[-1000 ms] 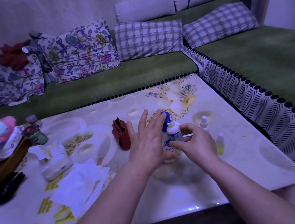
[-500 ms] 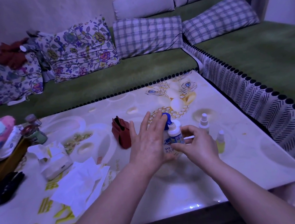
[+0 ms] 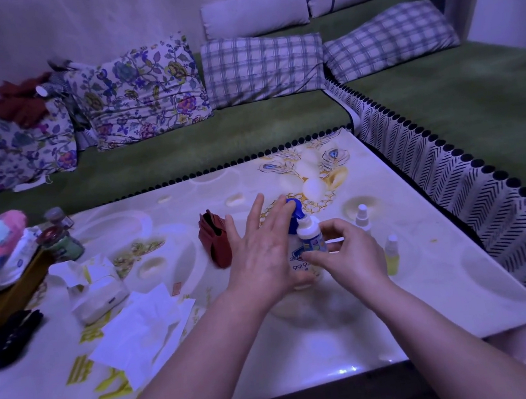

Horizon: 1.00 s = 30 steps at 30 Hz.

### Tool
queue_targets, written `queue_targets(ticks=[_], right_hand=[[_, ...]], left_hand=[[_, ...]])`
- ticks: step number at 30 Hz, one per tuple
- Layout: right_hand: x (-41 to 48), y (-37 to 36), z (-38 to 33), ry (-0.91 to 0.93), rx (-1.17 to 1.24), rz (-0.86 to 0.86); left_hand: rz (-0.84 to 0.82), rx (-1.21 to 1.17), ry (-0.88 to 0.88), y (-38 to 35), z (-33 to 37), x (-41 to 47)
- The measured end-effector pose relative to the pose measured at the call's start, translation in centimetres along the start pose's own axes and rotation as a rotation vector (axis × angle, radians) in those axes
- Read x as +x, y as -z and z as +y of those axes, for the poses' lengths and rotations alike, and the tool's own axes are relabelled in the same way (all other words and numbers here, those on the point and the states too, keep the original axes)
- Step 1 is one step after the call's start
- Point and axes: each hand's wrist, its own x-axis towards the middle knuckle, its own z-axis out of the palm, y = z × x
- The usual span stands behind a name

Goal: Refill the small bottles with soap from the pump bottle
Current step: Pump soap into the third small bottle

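Near the table's point(image 3: 430, 295) right edge: left hand point(image 3: 262, 258), fingers straight, presses the head of the pump bottle point(image 3: 299, 265); right hand point(image 3: 350, 255) pinches 1 small bottle point(image 3: 310, 238) at the spout; filling apparently under way; white bottle point(image 3: 362, 217) and yellowish bottle point(image 3: 391, 253) stand capped alongside.

Your left hand point(image 3: 258, 259) lies flat, fingers straight and spread toward 1 o'clock, its forearm entering from 7 o'clock. Your right hand point(image 3: 350, 256) sits just beside it at 3 o'clock, thumb and fingers curled, pinching the small bottle point(image 3: 309, 234).
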Motion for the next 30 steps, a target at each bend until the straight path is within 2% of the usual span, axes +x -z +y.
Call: queue_targets(ticks=[30], right_hand=[[-0.2,-0.3,0.5,-0.004,-0.067,-0.008]], left_hand=[[-0.01,0.016,-0.011,-0.9,-0.5,-0.2]])
